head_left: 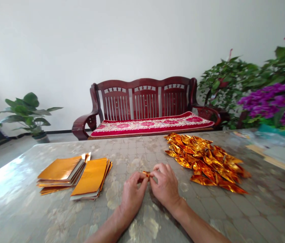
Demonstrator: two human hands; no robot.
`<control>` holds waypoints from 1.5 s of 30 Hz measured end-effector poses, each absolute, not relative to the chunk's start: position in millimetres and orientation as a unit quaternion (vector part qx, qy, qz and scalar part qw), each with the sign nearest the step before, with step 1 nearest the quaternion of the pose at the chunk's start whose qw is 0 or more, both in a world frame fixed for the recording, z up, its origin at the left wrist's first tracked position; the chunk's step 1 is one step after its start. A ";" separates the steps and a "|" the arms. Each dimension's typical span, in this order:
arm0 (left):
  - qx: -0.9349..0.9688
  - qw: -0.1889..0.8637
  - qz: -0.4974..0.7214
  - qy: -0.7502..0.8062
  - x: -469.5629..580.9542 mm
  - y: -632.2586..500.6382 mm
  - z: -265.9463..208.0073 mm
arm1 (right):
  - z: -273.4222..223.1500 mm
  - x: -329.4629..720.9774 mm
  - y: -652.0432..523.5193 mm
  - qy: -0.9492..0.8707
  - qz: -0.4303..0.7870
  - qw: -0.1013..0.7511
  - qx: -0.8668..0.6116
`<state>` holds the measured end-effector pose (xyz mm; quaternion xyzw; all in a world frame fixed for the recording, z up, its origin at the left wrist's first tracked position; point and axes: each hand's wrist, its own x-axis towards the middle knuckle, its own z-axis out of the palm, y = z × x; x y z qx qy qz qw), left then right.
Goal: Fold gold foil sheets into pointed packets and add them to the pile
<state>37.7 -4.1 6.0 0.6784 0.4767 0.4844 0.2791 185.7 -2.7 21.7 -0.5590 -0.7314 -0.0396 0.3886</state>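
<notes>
Between my two hands, a small piece of shiny gold foil paper (146, 174) is pinched at the fingertips, mostly covered by the fingers. My left hand (133, 189) is closed on its left side, thumb and forefinger together. From the right, my right hand (164, 185) grips the same piece with thumb and fingers. To the left lie two stacks of flat gold foil paper sheets, one (58, 168) farther left and one (90, 178) nearer my hands. A heap of folded gold foil pieces (203, 158), pointed at the ends, lies to the right of my hands.
The table (132, 152) has a patterned, glossy cover. Clear plastic and papers (281, 155) lie at its right edge. Behind stands a dark red wooden bench (146, 98) with a red floral cushion (144, 125). Potted plants flank it, one (28, 113) left, purple flowers (276, 99) right.
</notes>
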 end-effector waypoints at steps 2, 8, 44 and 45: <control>0.664 0.298 0.488 0.481 39.1 -4.6 6.2 | 21.1 186.1 -1.7 -0.728 -0.037 0.395 -0.558; 0.520 0.410 0.569 0.488 39.1 5.1 -0.1 | 22.2 187.1 -1.0 -0.739 -0.038 0.420 -0.526; 0.405 0.673 0.488 0.380 37.5 12.3 4.4 | 25.7 182.8 -2.7 -0.749 0.026 0.453 -0.483; 0.401 0.675 0.488 0.382 37.7 12.0 5.1 | 25.5 183.0 -2.3 -0.749 0.028 0.458 -0.479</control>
